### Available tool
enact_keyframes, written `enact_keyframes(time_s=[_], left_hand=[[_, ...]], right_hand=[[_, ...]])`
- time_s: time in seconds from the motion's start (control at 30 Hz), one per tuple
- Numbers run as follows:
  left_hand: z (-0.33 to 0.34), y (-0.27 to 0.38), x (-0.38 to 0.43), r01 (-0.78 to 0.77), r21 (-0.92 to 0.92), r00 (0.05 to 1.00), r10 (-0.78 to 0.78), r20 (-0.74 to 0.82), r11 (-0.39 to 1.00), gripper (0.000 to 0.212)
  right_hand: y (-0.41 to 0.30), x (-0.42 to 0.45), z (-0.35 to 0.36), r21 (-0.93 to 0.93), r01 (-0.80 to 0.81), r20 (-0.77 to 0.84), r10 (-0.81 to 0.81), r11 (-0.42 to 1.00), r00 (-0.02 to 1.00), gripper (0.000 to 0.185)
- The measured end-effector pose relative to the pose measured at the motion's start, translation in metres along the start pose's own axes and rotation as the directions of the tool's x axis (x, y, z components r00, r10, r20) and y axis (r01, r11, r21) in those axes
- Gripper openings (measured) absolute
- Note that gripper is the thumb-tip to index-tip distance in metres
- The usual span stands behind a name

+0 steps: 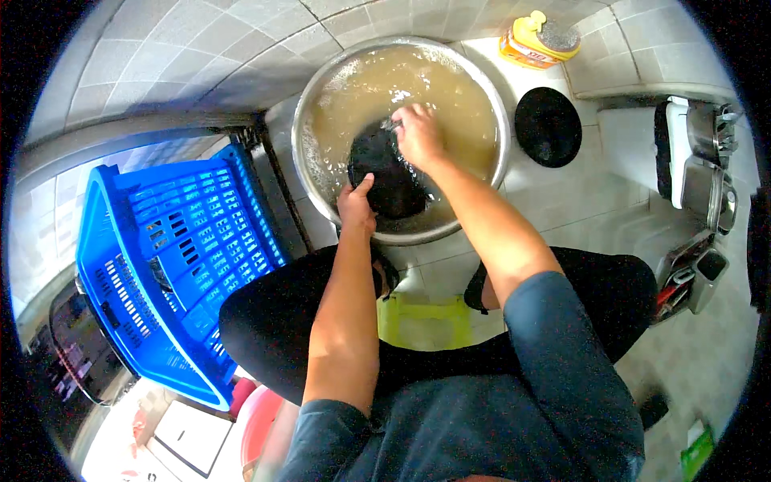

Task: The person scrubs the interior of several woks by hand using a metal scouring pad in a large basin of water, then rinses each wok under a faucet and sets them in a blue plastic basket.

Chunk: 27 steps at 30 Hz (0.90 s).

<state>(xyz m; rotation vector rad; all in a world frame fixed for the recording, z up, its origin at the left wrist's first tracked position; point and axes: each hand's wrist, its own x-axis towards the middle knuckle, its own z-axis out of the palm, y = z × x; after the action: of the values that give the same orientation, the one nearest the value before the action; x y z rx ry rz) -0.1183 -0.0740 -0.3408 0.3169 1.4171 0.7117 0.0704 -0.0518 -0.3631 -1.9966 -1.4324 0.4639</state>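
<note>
A wide round metal basin point(501, 129) of cloudy, sudsy water point(464, 90) stands on the floor in front of me. In it, a wet black round disc point(385, 162) is tilted, its lower part near the basin's front wall. My left hand point(357, 205) grips the disc's left edge, thumb on top. My right hand point(418, 134) is closed around a small shiny grey scrubber point(391, 124), pressed at the disc's upper right. Its fingers hide most of the scrubber, so its material is unclear. A second black disc point(548, 128) lies on the tiles right of the basin.
A yellow detergent bottle point(536, 45) stands by the wall, back right. A blue plastic crate point(199, 226) leans at the left. Metal utensil holders point(711, 260) and kitchenware are along the right. A yellow-green stool point(421, 322) is beneath me, a pink basin point(259, 422) lower left.
</note>
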Motion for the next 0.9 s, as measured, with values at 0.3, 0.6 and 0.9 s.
enact_keyframes(time_s=[0.3,0.6,0.9], left_hand=[[-0.016,-0.001,0.014,-0.041,-0.145,0.998,0.047,0.033,0.989,0.056],[0.039,0.020,-0.043,-0.166,-0.133,0.968,0.135,-0.212,0.977,0.022],[0.036,0.042,-0.082,-0.294,-0.159,0.950,0.270,-0.158,0.942,0.029]], right_hand=[[-0.012,-0.040,-0.021,-0.095,-0.287,-0.065,0.282,0.953,0.957,0.021],[-0.072,-0.109,-0.032,-0.029,-0.528,-0.050,0.526,0.849,0.849,0.022],[-0.112,-0.119,-0.037,0.244,-0.265,-0.220,0.320,0.933,0.922,0.015]])
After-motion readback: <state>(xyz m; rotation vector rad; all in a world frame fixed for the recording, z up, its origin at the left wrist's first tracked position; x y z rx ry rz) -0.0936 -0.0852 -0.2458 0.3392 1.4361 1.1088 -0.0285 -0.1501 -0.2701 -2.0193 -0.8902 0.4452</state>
